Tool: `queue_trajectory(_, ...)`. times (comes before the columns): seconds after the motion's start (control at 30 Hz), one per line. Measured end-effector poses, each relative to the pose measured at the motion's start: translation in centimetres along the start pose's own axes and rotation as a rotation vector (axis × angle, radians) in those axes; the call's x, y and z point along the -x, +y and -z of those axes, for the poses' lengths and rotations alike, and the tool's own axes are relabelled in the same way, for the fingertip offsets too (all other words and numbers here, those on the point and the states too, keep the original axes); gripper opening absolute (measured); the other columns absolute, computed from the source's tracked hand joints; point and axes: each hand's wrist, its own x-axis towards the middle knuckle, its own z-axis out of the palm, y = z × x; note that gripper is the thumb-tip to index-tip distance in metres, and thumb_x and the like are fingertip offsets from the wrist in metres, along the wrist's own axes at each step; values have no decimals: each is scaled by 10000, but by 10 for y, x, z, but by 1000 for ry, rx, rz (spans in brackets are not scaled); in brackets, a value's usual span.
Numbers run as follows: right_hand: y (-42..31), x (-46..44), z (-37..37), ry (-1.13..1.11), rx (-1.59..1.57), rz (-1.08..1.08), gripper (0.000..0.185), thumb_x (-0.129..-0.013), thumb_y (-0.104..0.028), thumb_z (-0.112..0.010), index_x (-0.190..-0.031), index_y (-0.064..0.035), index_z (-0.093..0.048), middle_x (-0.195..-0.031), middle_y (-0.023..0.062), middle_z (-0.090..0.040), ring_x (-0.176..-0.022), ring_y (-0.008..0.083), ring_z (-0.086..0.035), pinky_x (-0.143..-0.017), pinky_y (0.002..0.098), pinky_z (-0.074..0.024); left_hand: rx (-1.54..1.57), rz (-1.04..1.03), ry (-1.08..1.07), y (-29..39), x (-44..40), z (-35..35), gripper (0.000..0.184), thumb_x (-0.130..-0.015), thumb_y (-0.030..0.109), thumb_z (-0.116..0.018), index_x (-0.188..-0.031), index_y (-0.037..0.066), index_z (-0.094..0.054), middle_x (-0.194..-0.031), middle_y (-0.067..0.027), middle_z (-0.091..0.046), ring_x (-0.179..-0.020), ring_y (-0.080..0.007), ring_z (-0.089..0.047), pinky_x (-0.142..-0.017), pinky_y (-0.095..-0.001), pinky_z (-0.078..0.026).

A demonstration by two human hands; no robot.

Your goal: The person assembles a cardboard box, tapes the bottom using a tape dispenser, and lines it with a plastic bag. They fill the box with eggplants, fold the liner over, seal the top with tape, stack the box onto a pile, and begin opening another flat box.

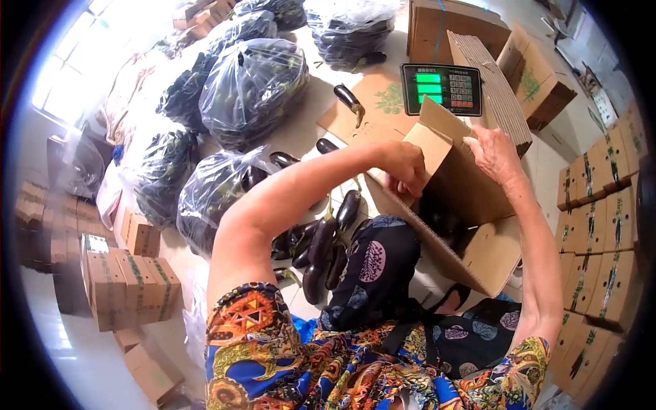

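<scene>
An open cardboard box (480,188) stands tilted in front of me, with dark eggplants (443,222) in shadow inside it. My left hand (404,166) is at the box's left edge, its fingers closed round an upright flap (432,142). At the far right corner, my right hand (493,154) grips the box's upper edge with bent fingers. Behind the box a scale display (442,89) shows green digits. Loose eggplants (321,240) lie in a heap on the floor left of my knee, and a single eggplant (347,98) rests on a flat cardboard sheet (372,113).
Clear plastic bags of eggplants (254,92) stand at the upper left. Packed cartons (601,225) are stacked at the right, and more cartons (137,283) stand at the lower left. Open boxes (536,82) stand beyond the scale.
</scene>
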Motion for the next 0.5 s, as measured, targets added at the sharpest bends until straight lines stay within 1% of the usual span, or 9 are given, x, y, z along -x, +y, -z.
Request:
queue_trajectory(0.07,-1,11,17,72,-206,24,193,-911,-226,-611,-962,-42,-643,-811,204,-676,-775,420,-652,-697,462,-527,-83,-207,82,-35,-22,2,274,-856,251,-695,-925,-15,-705,-786,-130,-716,-716,-195,-711,-626,-310,-578)
queue_trajectory(0.13,4,44,38,196,-338,52,178,-913,-211,-614,-959,-43,-650,-813,167,-685,-794,397,-652,-721,433,-516,543,-34,-24,-28,-4,-3,210,-905,154,-641,-951,-48,-675,-871,-145,-720,-747,-213,-707,-656,-296,-599)
queue_trajectory(0.2,7,75,60,389,-379,145,157,-908,-190,-622,-956,-45,-657,-822,130,-690,-817,365,-650,-749,401,-502,538,-68,30,-33,-3,-5,199,-914,165,-635,-913,-31,-670,-855,-109,-706,-756,-180,-707,-654,-277,-590)
queue_trajectory(0.23,14,90,64,393,-355,149,116,-896,-130,-616,-930,-29,-660,-856,121,-687,-822,313,-641,-778,361,-494,525,-47,42,-29,-2,-7,205,-918,174,-631,-908,-28,-667,-850,-100,-703,-751,-171,-704,-654,-273,-585)
queue_trajectory(0.27,20,106,63,331,-350,158,104,-893,-113,-610,-907,-21,-657,-858,125,-685,-807,306,-640,-765,360,-495,503,-25,59,-24,0,-7,212,-921,182,-628,-903,-26,-664,-846,-92,-701,-746,-162,-700,-654,-269,-580)
queue_trajectory(0.33,29,126,54,229,-336,192,91,-887,-77,-600,-862,-5,-650,-863,132,-680,-776,294,-637,-739,358,-498,497,-149,87,-21,-4,-9,216,-922,191,-624,-892,-20,-662,-838,-85,-703,-763,-148,-700,-642,-264,-568)
queue_trajectory(0.4,15,116,32,432,-476,151,117,-886,-84,-607,-809,-10,-654,-780,118,-650,-732,293,-618,-678,364,-495,419,-164,193,-13,-4,-10,221,-923,210,-616,-886,-3,-658,-828,-74,-706,-757,-135,-691,-602,-255,-543)
queue_trajectory(0.47,-7,87,6,543,-384,216,113,-858,-90,-639,-951,-26,-637,-938,125,-669,-859,306,-635,-765,390,-520,448,-181,174,-15,-2,-11,219,-932,207,-598,-892,-3,-644,-811,-76,-701,-767,-132,-686,-583,-251,-530)
queue_trajectory(0.5,-13,78,-10,433,-329,233,248,-846,-127,-665,-1077,-46,-623,-1115,137,-645,-1029,311,-611,-870,413,-503,451,-117,198,-18,0,-13,213,-938,203,-583,-931,-6,-624,-858,-90,-703,-779,-151,-691,-586,-239,-523)
